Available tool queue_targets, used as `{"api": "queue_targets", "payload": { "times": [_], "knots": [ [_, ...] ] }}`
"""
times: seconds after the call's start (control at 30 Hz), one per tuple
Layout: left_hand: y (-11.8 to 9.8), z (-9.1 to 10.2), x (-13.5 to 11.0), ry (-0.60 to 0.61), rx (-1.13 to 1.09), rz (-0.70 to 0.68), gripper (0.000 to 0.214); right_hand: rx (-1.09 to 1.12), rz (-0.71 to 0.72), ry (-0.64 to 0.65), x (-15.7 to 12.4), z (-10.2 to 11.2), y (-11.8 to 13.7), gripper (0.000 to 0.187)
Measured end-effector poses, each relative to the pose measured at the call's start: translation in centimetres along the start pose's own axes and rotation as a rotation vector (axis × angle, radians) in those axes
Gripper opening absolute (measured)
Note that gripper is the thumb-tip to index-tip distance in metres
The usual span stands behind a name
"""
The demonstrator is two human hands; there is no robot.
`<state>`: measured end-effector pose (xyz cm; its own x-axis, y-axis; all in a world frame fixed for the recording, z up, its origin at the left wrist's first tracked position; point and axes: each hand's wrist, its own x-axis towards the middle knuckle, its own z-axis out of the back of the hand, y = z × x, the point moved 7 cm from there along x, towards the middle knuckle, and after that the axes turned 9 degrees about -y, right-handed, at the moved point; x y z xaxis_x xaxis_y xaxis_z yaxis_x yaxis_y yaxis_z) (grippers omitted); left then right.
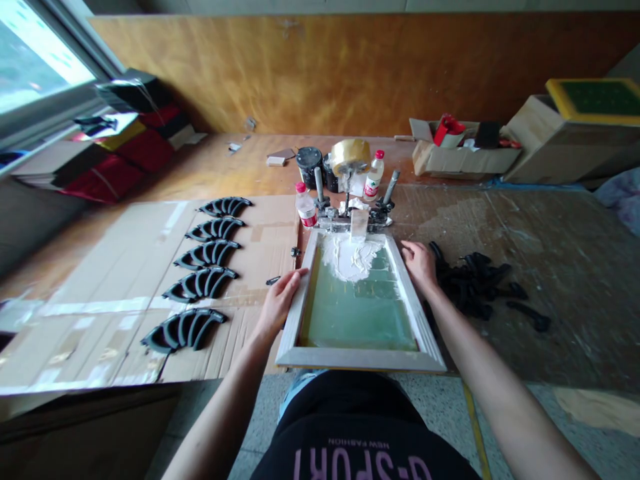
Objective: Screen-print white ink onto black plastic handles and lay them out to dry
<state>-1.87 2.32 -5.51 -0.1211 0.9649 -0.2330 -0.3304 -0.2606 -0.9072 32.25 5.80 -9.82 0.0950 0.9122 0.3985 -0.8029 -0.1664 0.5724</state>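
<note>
A screen printing frame [363,359] with a pale rim and greenish mesh lies in front of me. White paste [350,259] is smeared over the far end of its mesh. My left hand [281,301] is closed at the left rim, thumb on top and the other fingers partly hidden. At the right rim, my right hand [421,268] has its fingertips curled against the edge. A clamp [330,220] holds the frame's far end, where a pale squeegee-like block [359,224] stands. Two small black pieces, one a clip-like part [273,281], lie left of the frame.
Fanned rows of black curved parts [187,330] lie on cardboard [115,267] at left. A loose pile of black parts [473,283] is right of my right hand. Behind the clamp stand red-capped bottles [374,177], a black jar [309,163] and a tape roll [350,157]. Boxes [465,160] stand back right.
</note>
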Motion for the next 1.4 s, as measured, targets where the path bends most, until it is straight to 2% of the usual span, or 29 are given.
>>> {"api": "queue_targets", "payload": {
  "times": [0.03,0.1,0.17,0.23,0.3,0.37,0.43,0.53,0.63,0.7,0.8,0.9,0.97,1.03,1.07,1.17,1.23,1.3,1.4],
  "knots": [
    [1.7,-0.4,-0.1,0.016,0.000,0.036,0.057,-0.012,-0.050,-0.070,1.0,0.4,0.0,0.039],
    [4.9,-1.1,0.0,0.021,0.008,0.091,0.068,-0.036,0.014,-0.129,3.0,-0.2,2.0,0.052],
    [7.3,-1.6,0.6,-0.003,0.036,0.109,0.072,-0.029,0.133,-0.047,4.8,-2.3,4.9,0.062],
    [8.5,-1.8,1.0,-0.034,0.061,0.113,0.069,-0.073,0.194,0.088,5.7,-4.8,6.9,0.048],
    [9.0,-1.8,1.3,-0.059,0.076,0.121,0.065,-0.147,0.201,0.203,5.5,-6.6,7.9,0.026],
    [9.0,-1.8,1.3,-0.075,0.077,0.126,0.061,-0.201,0.223,0.273,4.1,-7.4,8.4,0.012],
    [9.1,-1.7,1.2,-0.082,0.073,0.128,0.058,-0.202,0.318,0.327,1.9,-7.3,9.2,0.012],
    [9.3,-1.7,1.2,-0.089,0.068,0.132,0.057,-0.112,0.548,0.423,-1.4,-6.0,10.9,0.019],
    [9.5,-1.8,1.3,-0.088,0.068,0.127,0.059,0.011,0.654,0.504,-2.0,-4.6,11.7,0.018],
    [9.5,-1.8,1.4,-0.085,0.064,0.118,0.060,0.039,0.594,0.501,-1.1,-4.4,11.4,0.014],
    [9.5,-1.8,1.4,-0.063,0.043,0.110,0.064,-0.020,0.491,0.365,-0.3,-4.8,10.8,0.015],
    [9.6,-2.0,1.3,-0.026,0.021,0.121,0.069,-0.019,0.554,0.323,-1.9,-5.3,11.1,0.019],
    [9.3,-2.1,1.1,-0.020,0.022,0.124,0.070,0.031,0.560,0.350,-2.5,-5.4,11.2,0.014],
    [8.5,-2.0,0.9,-0.017,0.025,0.128,0.069,0.065,0.488,0.344,-1.2,-5.2,11.1,0.009],
    [7.9,-1.8,0.7,-0.011,0.021,0.132,0.070,0.067,0.439,0.325,0.0,-5.2,10.9,0.014],
    [5.1,-1.2,0.1,0.011,-0.042,0.137,0.071,-0.002,0.277,0.233,4.7,-4.8,9.7,0.046],
    [2.9,-0.5,-0.2,0.015,-0.107,0.125,0.064,-0.071,0.154,0.155,7.5,-3.9,7.7,0.056],
    [0.7,0.0,-0.1,0.022,-0.170,0.125,0.059,-0.113,0.025,0.052,9.1,-2.0,4.7,0.051],
    [-2.8,0.0,1.0,0.016,-0.316,0.064,0.058,-0.148,-0.171,-0.073,8.4,0.8,-0.3,0.032]
  ]
}}
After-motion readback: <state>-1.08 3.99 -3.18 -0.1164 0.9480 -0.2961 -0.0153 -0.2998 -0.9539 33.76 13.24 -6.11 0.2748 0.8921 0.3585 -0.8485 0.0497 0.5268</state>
